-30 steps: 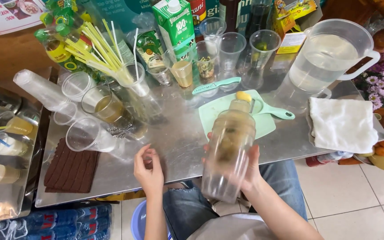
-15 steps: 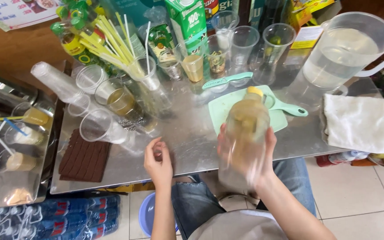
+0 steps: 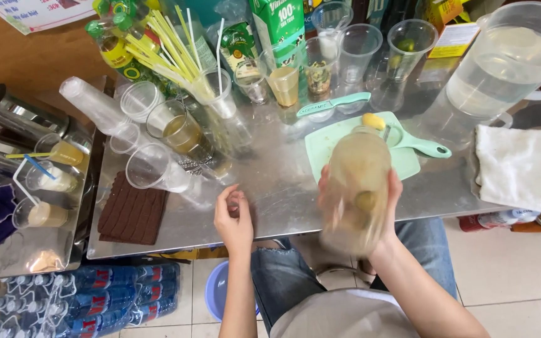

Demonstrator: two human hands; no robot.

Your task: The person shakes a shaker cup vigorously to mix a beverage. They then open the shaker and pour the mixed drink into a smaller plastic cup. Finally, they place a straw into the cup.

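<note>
My right hand (image 3: 386,194) grips a clear plastic shaker cup (image 3: 355,188) holding a pale yellowish drink; the cup is blurred and hangs above the near edge of the steel table (image 3: 270,181). My left hand (image 3: 234,216) rests on the table near its front edge, fingers loosely curled, holding nothing. Just behind the cup lies a light green cutting board (image 3: 358,147) with a small yellow fruit piece (image 3: 374,121) and a green-handled knife (image 3: 333,103).
Clear plastic cups (image 3: 151,169), a cup of straws (image 3: 217,94), a green carton (image 3: 280,25), a large water pitcher (image 3: 502,62), a white cloth (image 3: 524,166) and a brown mat (image 3: 131,213) crowd the table. A tray of drinks (image 3: 39,188) stands left; bottled water (image 3: 82,300) lies on the floor.
The cup in my right hand has shifted up and down, blurring as it moves. My left hand has stayed on the table edge.
</note>
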